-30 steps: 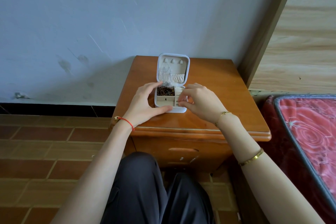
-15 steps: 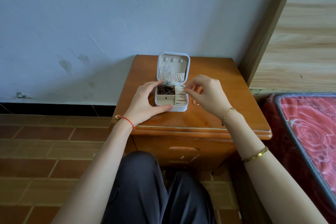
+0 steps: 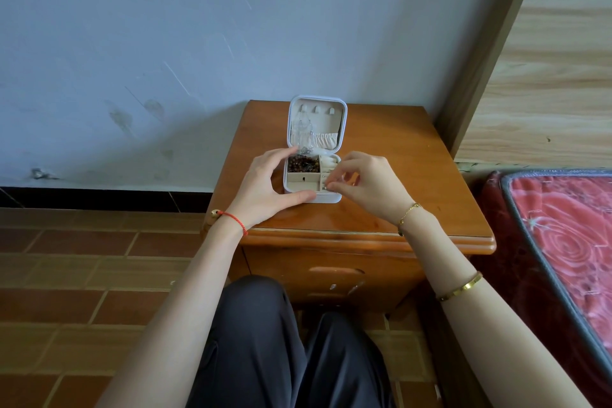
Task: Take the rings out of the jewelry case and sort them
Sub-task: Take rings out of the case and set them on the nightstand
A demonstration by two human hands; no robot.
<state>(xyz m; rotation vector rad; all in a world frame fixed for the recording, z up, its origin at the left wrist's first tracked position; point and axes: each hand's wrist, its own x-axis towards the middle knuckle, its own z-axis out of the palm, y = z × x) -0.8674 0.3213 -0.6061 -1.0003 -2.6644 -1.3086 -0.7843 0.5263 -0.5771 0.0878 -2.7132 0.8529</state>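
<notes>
case open on nightstand, left hand bracing its left wall | right hand fingertips pinched narrow at ring slots, ring just beyond them, contact unclear | rings likely tiny, hard, slippery: pinch band's sides

Soft even daylight, faint shadows on wall, perhaps slight wide-angle bowing

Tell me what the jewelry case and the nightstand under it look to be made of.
Jewelry case: seemingly white faux leather or smooth plastic outside, going by its matte, rounded shell; the cream lining looks like soft fabric, gathered into a pocket in the lid. Nightstand: wood, or possibly veneer, with a glossy orange-brown varnish; faint grain and a bright sheen along its moulded front edge suggest this.
</notes>
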